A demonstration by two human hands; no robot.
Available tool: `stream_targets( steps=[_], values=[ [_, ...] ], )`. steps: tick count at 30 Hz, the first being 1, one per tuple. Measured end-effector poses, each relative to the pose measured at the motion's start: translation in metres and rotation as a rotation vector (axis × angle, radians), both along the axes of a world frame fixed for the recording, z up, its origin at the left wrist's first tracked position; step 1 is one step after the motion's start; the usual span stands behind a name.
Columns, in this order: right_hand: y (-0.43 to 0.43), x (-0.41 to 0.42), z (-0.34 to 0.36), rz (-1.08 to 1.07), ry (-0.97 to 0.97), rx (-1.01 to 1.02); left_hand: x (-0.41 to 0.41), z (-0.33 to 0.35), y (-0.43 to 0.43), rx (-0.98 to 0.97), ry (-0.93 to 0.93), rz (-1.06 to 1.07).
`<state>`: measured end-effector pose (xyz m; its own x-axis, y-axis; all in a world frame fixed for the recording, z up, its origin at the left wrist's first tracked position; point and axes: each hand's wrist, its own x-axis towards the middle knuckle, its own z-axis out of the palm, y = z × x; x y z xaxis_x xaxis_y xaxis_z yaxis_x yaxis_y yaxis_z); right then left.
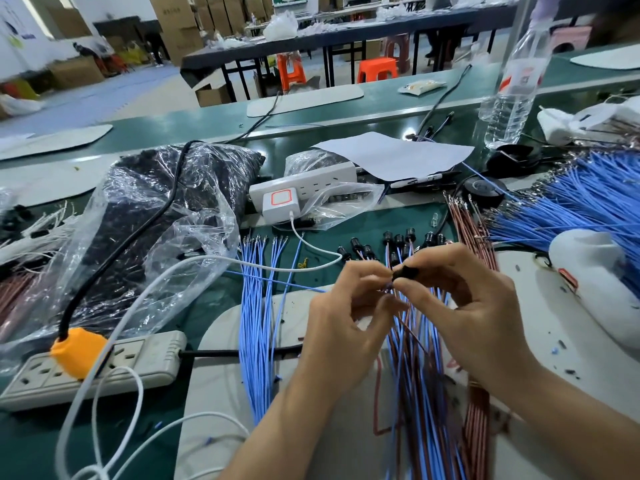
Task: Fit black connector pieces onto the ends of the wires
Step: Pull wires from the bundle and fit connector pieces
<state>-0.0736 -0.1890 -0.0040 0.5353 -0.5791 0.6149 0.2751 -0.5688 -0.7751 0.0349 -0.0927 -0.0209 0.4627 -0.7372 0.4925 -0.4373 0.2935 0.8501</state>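
My right hand (464, 306) pinches a small black connector piece (405, 273) between thumb and forefinger. My left hand (346, 313) pinches the ends of thin blue and brown wires (389, 287) right against that connector. Beneath both hands lies a bundle of blue and brown wires (419, 393) with several black connectors (398, 239) fitted at their far ends. A separate bundle of loose blue wires (259, 306) lies to the left, bare metal terminals pointing away from me.
A clear bag of black parts (166, 209) sits at the left. A power strip (104, 365) with an orange plug lies near the front left. More blue wires (588, 202) and brown wires (471, 230) fan out at the right, beside a water bottle (516, 95).
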Motion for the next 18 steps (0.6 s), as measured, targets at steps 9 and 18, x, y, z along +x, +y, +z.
stream_targets(
  steps=[9,18],
  values=[
    [-0.043,0.016,0.018,-0.201,0.212,0.0,0.003,0.003,-0.001,-0.062,0.123,0.029],
    [-0.092,0.152,0.025,-0.145,0.814,-0.356,0.009,0.002,-0.001,-0.044,0.145,0.092]
  ],
)
